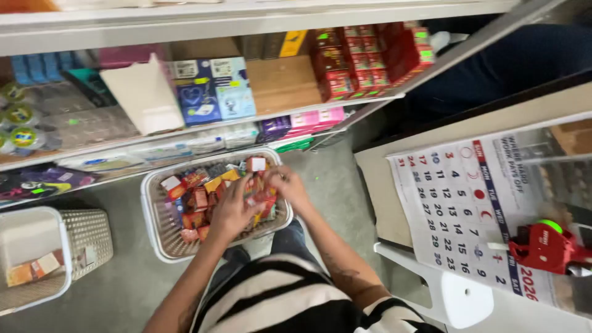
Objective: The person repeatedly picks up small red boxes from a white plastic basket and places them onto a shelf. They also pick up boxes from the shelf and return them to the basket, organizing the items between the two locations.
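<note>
A white woven basket [157, 231] stands on the floor below the shelves, filled with several small red and orange boxes [196, 200]. Both hands are inside it. My left hand [231, 206] rests on the boxes near the middle, fingers bent around small packets. My right hand [285, 185] is at the basket's right side, fingers curled on a small red packet [262, 196]. A small box with a white face [255, 163] lies at the basket's far rim.
Shelves [203, 129] hold boxed goods: blue boxes [209, 92], stacked red boxes [364, 61], pink packs [317, 118]. A second woven basket [86, 237] with a white bin sits at left. A wall calendar [468, 209], a red price-label gun [546, 246] and a white plastic chair [456, 296] are at right.
</note>
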